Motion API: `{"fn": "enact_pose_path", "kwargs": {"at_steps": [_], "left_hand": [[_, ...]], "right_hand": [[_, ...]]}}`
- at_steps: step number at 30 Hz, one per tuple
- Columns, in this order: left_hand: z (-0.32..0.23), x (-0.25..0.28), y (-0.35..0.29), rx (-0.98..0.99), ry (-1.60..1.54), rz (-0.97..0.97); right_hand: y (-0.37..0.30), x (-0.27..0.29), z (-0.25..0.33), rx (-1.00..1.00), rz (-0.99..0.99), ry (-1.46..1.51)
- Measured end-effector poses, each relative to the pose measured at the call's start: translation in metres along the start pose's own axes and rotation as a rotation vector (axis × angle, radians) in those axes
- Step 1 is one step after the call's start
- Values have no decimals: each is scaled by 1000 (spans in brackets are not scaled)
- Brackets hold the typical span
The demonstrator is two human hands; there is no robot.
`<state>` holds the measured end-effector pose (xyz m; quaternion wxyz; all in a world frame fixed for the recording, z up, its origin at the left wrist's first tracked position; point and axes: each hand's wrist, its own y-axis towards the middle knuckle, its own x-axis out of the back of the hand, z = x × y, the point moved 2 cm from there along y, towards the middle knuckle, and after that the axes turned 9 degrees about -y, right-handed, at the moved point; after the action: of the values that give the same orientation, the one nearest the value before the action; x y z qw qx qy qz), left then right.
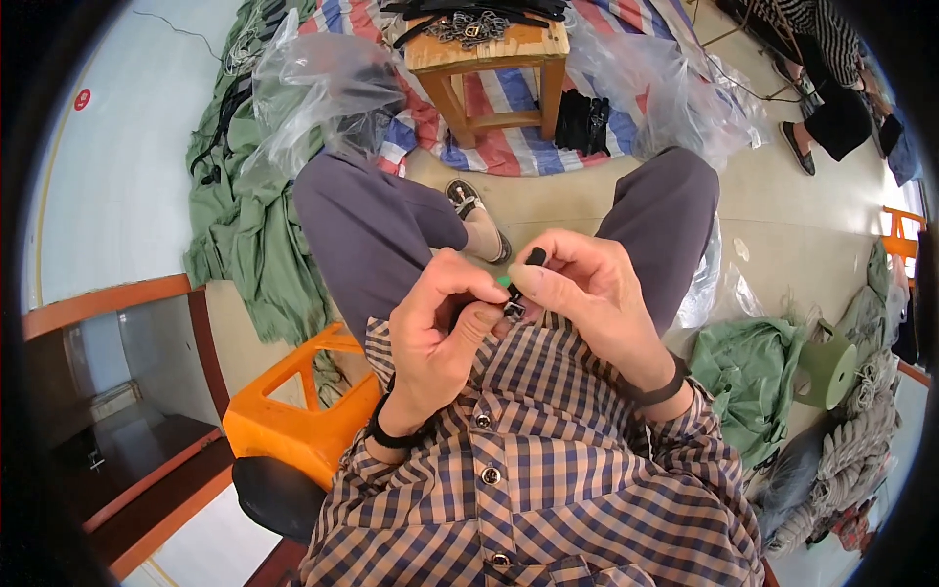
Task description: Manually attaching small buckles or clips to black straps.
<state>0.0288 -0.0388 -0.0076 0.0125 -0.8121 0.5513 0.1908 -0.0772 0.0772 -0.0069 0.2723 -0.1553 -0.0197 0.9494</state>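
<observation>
Above my lap, my left hand pinches a small shiny metal buckle between thumb and fingertips. My right hand is closed on a black strap, whose short end sticks up past the thumb. The strap runs down to the buckle, and the fingertips of both hands almost meet there. A bit of green shows by the left fingertips; its kind is too small to make out. Fingers hide most of the strap and part of the buckle.
Ahead stands a wooden stool bearing black straps and a heap of metal hardware. Bundled black straps lie beside it on a striped sheet. An orange plastic stool is at my left. Another person's foot shows far right.
</observation>
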Motion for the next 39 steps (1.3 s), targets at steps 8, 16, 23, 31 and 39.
{"fn": "enact_pose_path", "kwargs": {"at_steps": [8, 16, 23, 31, 39], "left_hand": [[6, 1, 3, 27, -52, 76], [6, 2, 1, 51, -182, 57], [2, 2, 1, -34, -8, 63], [0, 5, -4, -266, 322, 36], [2, 5, -5, -347, 385, 7]], "right_hand": [[8, 4, -8, -111, 6, 57], [9, 0, -8, -187, 59, 416], [14, 1, 0, -96, 62, 141], [17, -1, -4, -144, 66, 250], [19, 1, 1, -88, 145, 247]]}}
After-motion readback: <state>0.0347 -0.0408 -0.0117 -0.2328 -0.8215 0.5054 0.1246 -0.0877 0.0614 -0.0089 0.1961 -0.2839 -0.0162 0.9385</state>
